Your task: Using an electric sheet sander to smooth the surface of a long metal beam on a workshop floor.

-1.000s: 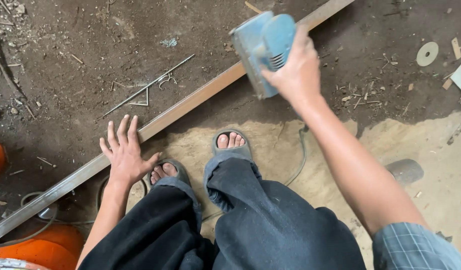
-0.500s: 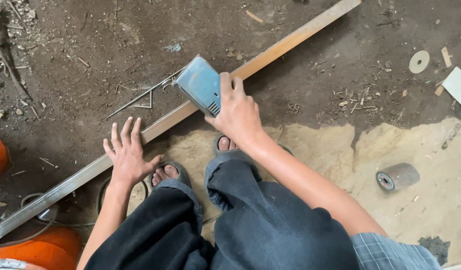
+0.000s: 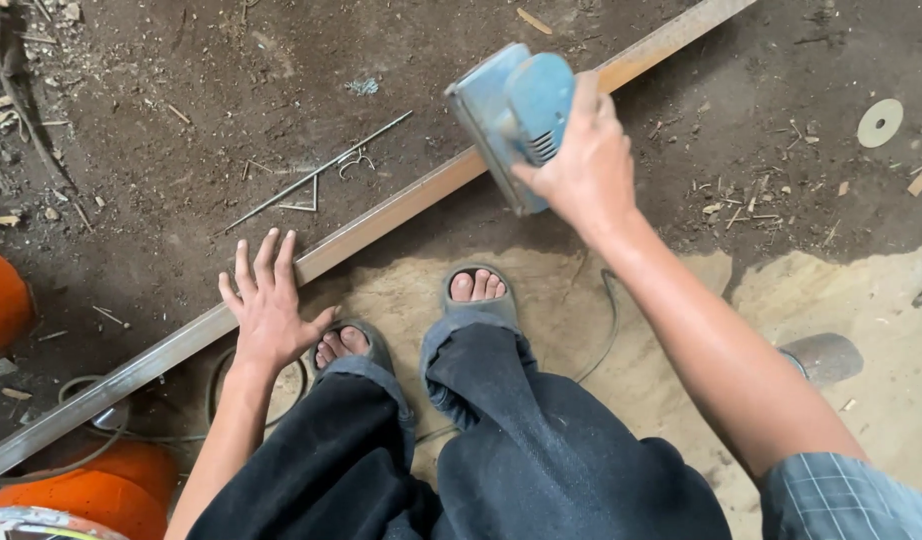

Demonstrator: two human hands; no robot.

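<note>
A long narrow wooden strip lies diagonally across the dirt floor, from lower left to upper right. My left hand is spread flat with fingers apart, pressing on the strip near its middle. My right hand grips a blue electric sander, whose flat pad rests tilted against the strip further right. My two sandalled feet stand on a patch of pale sawdust just behind the strip. A power cord trails across the sawdust.
An orange container sits at the lower left, another orange object at the left edge. A thin metal rod lies beyond the strip. A grey roll and a white disc lie to the right.
My right hand has slid the sander back to the right along the strip, after moving it left half a second ago. The left hand stays pressed on the strip.
</note>
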